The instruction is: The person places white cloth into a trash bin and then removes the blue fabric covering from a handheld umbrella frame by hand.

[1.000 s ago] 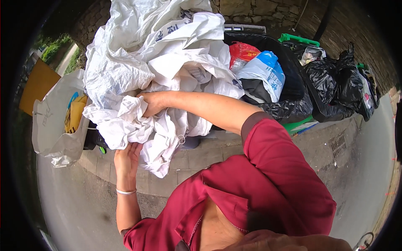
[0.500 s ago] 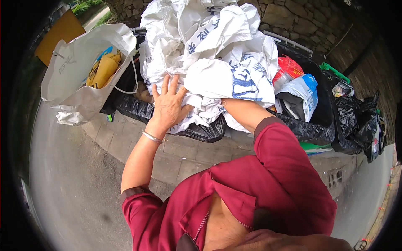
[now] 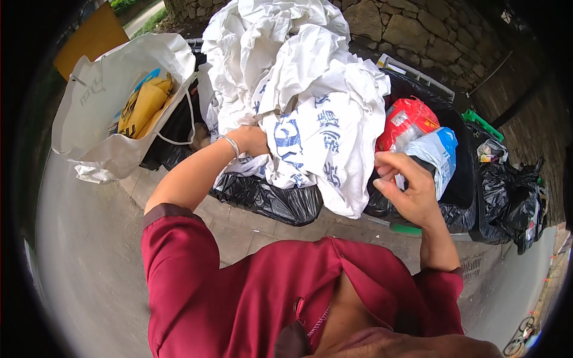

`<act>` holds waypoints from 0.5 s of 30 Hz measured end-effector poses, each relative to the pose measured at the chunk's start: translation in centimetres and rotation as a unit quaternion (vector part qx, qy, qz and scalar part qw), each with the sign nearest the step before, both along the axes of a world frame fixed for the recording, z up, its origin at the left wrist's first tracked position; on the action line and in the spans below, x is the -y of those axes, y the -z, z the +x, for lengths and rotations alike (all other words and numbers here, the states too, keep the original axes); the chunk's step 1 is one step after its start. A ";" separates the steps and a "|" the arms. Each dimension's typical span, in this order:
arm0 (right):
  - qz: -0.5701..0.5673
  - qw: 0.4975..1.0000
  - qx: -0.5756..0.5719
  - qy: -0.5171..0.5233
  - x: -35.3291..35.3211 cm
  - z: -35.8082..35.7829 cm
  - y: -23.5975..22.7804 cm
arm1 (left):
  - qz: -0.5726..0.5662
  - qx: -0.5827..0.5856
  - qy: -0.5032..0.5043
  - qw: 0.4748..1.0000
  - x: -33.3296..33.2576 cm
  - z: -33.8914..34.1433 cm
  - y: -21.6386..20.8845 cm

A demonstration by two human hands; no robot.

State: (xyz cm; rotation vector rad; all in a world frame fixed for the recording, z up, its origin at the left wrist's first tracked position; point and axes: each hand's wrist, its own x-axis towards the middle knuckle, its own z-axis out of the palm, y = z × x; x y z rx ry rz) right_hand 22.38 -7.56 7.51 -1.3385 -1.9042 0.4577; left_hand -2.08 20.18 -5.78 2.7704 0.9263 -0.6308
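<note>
A big crumpled heap of white woven sacks (image 3: 352,119) with blue print lies over bins lined with black plastic. My left hand (image 3: 253,141), a silver bangle on its wrist, reaches into the heap's near left side. Its fingers are hidden in the folds, so their grip does not show. To the right of the heap, my right hand (image 3: 412,186) is raised above the right-hand bin. Its fingers are loosely bent, the thumb stands apart from them, and I see nothing held.
At left stands a large white bag (image 3: 77,128) holding a yellow bundle (image 3: 145,106). In the right bin lie a red plastic bag (image 3: 412,122) and a white-and-blue bag (image 3: 439,154). Black garbage bags (image 3: 501,185) sit farther right. Behind rises a stone wall (image 3: 412,30).
My right hand has come out from under the sacks and moved right. My left hand has pushed into the folds. The printed sack now spreads lower over the bin's near edge.
</note>
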 end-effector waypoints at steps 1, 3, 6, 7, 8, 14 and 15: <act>0.028 0.996 -0.006 0.087 -1.0 1.2 0.1 | -0.015 0.030 0.055 0.998 -0.2 1.5 -0.2; -0.072 0.990 0.038 0.116 -3.1 2.4 0.6 | -0.106 0.147 0.110 0.977 0.0 2.9 -0.6; -0.099 0.990 0.101 0.009 -5.8 2.0 3.0 | -0.104 0.077 0.088 0.988 -1.8 3.9 3.7; -0.104 0.986 0.129 -0.021 -6.3 1.7 2.8 | -0.100 0.052 0.078 0.991 -2.3 4.5 5.3; -0.116 0.984 0.131 -0.046 -6.8 1.8 2.9 | -0.096 0.031 0.071 0.992 -2.5 5.4 6.3; -0.146 0.965 0.176 -0.126 -9.5 0.3 4.7 | -0.074 -0.037 0.034 0.996 -1.1 9.7 10.8; -0.180 0.952 0.206 -0.136 -9.9 0.0 4.7 | -0.070 -0.043 0.038 0.996 -1.1 10.4 11.3</act>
